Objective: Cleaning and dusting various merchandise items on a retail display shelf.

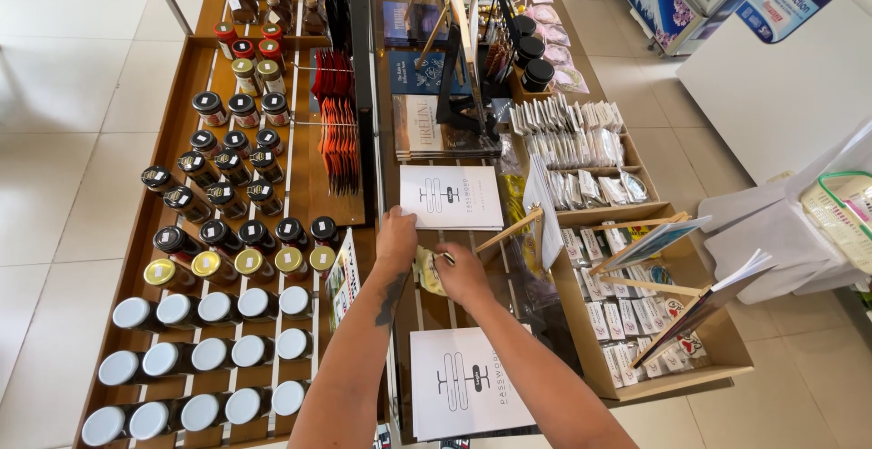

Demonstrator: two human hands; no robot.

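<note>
The yellow packet (427, 270) lies on the slatted wooden table (413, 308) between two white booklets, the far booklet (451, 197) and the near booklet (457, 394). Its long axis seems to run near to far, though the hands hide most of it — which end leads I cannot tell. The right hand (461, 273) pinches the packet's right edge, fingers closed on it; the left hand (396, 238) rests curled at the far booklet's near edge, its grip unclear. This looks like straightening stock — placing the packet calls for a small, steady nudge. Rows of jars (222, 258) stand to the left.
</note>
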